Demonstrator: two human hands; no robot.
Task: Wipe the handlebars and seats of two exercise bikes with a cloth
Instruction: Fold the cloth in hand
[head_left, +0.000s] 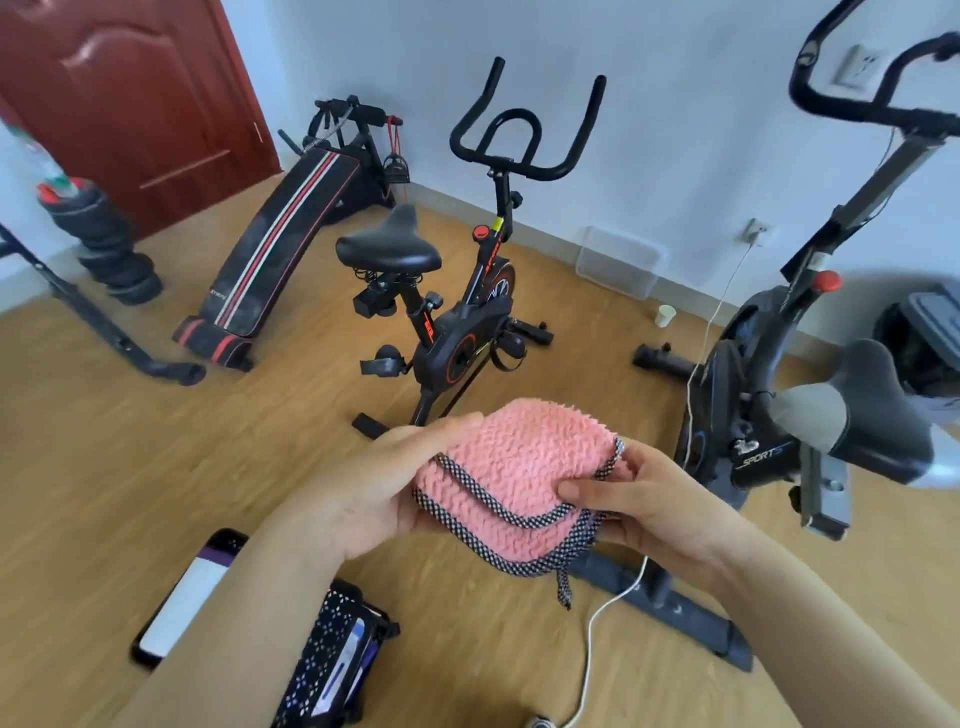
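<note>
Pink cloth (519, 473) is folded and gripped by the left hand (374, 488) and right hand (649, 504); both bikes, black one (452, 291) and grey one (789, 364), seem not wiped yet.

Ahead of you: bike (457, 291) on the floor (130, 441).
Its left: sit-up bench (280, 249).
Your right: second bike (789, 364), close.
Between them, by the wall: cup (665, 315).
</note>
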